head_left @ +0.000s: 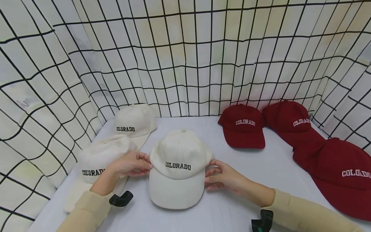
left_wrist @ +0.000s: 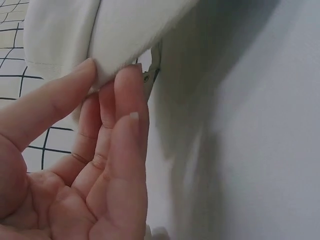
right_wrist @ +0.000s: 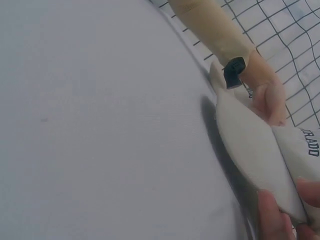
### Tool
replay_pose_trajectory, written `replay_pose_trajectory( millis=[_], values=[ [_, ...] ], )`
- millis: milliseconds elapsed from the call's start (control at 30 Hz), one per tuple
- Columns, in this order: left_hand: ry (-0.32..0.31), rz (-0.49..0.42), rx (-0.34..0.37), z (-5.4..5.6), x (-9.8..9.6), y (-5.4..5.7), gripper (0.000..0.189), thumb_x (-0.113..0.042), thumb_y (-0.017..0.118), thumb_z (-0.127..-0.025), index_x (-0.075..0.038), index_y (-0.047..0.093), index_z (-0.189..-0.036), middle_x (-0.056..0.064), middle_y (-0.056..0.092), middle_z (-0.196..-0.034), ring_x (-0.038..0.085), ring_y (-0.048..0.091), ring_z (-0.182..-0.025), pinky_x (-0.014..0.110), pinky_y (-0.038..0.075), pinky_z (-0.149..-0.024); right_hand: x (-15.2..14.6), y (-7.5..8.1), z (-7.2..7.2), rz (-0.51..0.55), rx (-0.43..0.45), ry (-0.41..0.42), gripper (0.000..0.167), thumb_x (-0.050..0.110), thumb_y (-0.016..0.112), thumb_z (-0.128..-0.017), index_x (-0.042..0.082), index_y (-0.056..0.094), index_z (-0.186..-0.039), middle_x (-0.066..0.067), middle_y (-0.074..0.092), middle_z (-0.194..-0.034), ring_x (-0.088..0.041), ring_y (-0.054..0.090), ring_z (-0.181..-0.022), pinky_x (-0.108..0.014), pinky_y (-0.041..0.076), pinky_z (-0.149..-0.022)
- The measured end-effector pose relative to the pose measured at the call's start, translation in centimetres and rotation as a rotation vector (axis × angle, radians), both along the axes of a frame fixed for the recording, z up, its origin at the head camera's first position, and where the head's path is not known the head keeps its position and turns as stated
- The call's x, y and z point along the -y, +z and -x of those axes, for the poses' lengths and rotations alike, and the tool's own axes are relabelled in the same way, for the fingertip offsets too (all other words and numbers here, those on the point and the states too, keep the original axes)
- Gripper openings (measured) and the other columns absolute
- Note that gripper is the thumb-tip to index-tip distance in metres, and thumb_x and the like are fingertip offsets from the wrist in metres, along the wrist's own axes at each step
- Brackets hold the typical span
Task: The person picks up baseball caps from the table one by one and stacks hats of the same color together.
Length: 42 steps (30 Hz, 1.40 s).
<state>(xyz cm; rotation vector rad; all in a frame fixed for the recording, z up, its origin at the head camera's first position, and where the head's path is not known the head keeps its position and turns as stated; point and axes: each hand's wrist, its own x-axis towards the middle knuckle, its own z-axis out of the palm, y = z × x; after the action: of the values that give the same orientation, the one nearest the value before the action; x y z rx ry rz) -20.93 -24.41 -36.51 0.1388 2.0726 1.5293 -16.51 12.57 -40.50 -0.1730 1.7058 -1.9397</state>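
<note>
A cream baseball cap (head_left: 182, 149) with black COLORADO lettering sits at the middle of the white table, its brim toward me. My left hand (head_left: 131, 165) pinches the cap's lower edge on the left between thumb and fingers. In the left wrist view, that edge of the cap (left_wrist: 135, 35) lies between the thumb and fingertips, with a small metal buckle showing beneath. On the opposite side, my right hand (head_left: 221, 176) grips the cap where crown and brim meet. The right wrist view shows the brim (right_wrist: 250, 145) raised slightly over its shadow, with the right fingers (right_wrist: 270, 212) under its edge.
Two more cream caps lie to the left, one at the back (head_left: 134, 119) and one nearer (head_left: 104, 149), partly behind my left arm. Three dark red caps stand right: one at the back (head_left: 242, 125), one in the corner (head_left: 290, 119), one nearer (head_left: 339, 167). Black-gridded walls (head_left: 197, 58) surround the table (head_left: 232, 206).
</note>
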Motion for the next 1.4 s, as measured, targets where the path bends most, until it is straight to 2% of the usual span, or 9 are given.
replay_pose_trajectory(
  millis=[233, 500, 900, 1400],
  values=[
    [0.003, 0.021, 0.029, 0.0, -0.2, -0.6, 0.009, -0.005, 0.074, -0.091, -0.006, 0.065, -0.089, 0.004, 0.07, -0.08, 0.013, 0.068, -0.074, 0.023, 0.057, -0.065, -0.5, -0.4, 0.1, -0.012, 0.015, 0.051, 0.063, -0.003, 0.069, -0.092, -0.008, 0.035, -0.145, -0.013, 0.062, -0.109, -0.025, 0.072, -0.096, -0.043, 0.06, -0.083],
    [0.007, 0.037, 0.055, -0.1, -0.4, -1.5, 0.01, -0.005, 0.073, -0.091, -0.005, 0.064, -0.088, 0.006, 0.072, -0.078, 0.011, 0.069, -0.071, 0.018, 0.054, -0.06, -1.0, -0.7, 0.3, -0.024, 0.028, 0.094, 0.055, -0.002, 0.068, -0.093, -0.009, 0.041, -0.142, -0.013, 0.061, -0.113, -0.026, 0.071, -0.099, -0.044, 0.059, -0.086],
    [0.037, 0.064, 0.065, -0.2, -0.8, -1.4, 0.011, -0.002, 0.072, -0.09, -0.005, 0.062, -0.089, 0.005, 0.068, -0.073, 0.011, 0.068, -0.067, 0.018, 0.054, -0.059, -1.7, -0.2, 0.9, -0.053, 0.044, 0.201, 0.061, -0.003, 0.065, -0.095, -0.016, 0.037, -0.148, -0.015, 0.06, -0.122, -0.024, 0.071, -0.095, -0.042, 0.057, -0.089],
    [0.042, 0.105, 0.036, -0.3, -0.9, -1.4, 0.009, -0.004, 0.073, -0.092, -0.004, 0.064, -0.092, 0.003, 0.066, -0.077, 0.01, 0.065, -0.067, 0.017, 0.053, -0.059, -2.7, 0.1, 1.5, -0.082, 0.012, 0.291, 0.065, 0.003, 0.066, -0.097, -0.014, 0.035, -0.151, -0.014, 0.061, -0.122, -0.022, 0.07, -0.094, -0.042, 0.057, -0.091]
  ],
)
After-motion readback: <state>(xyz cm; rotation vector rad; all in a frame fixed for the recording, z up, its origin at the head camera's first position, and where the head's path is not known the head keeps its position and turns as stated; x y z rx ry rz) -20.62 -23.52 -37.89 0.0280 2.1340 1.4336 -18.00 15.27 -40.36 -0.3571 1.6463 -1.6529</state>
